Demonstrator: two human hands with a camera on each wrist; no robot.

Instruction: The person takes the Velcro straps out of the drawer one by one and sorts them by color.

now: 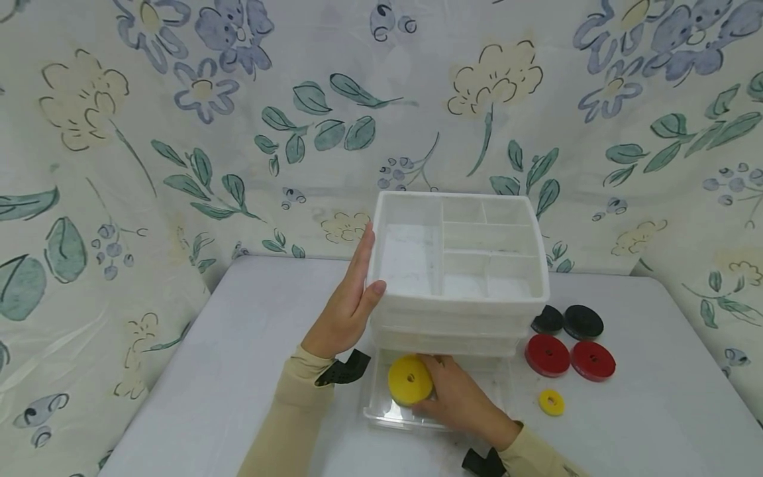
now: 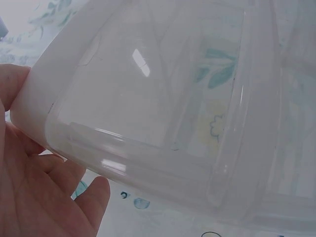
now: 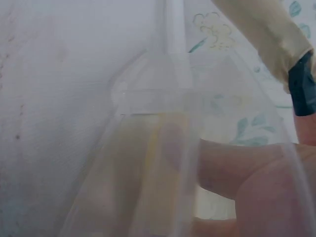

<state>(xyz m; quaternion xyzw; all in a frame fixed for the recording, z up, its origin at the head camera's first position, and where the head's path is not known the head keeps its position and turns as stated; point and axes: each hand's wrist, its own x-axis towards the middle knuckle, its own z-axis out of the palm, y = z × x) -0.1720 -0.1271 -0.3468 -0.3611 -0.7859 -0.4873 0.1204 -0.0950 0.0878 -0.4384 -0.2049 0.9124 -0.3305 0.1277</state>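
A white plastic drawer organizer point(image 1: 459, 308) with a compartmented top stands on the table, its clear bottom drawer point(image 1: 387, 419) pulled out. Against the organizer's left side rests my left hand point(image 1: 346, 308), fingers straight along the wall and thumb at the front corner. In the left wrist view, the fingers of the left hand point(image 2: 44, 192) lie by the translucent side wall point(image 2: 133, 98). My right hand point(image 1: 459, 394) reaches into the drawer and grips a thick yellow disc point(image 1: 410, 379) with a small center hole. Through the clear drawer wall, the right wrist view shows the yellow disc point(image 3: 160, 173) and fingers point(image 3: 232, 165) blurred.
Right of the organizer lie two black discs point(image 1: 583, 322), one partly hidden, two red discs point(image 1: 547, 356) and a small yellow ring point(image 1: 551, 402). Floral cloth point(image 1: 417, 99) hangs behind and beside the white table point(image 1: 197, 397).
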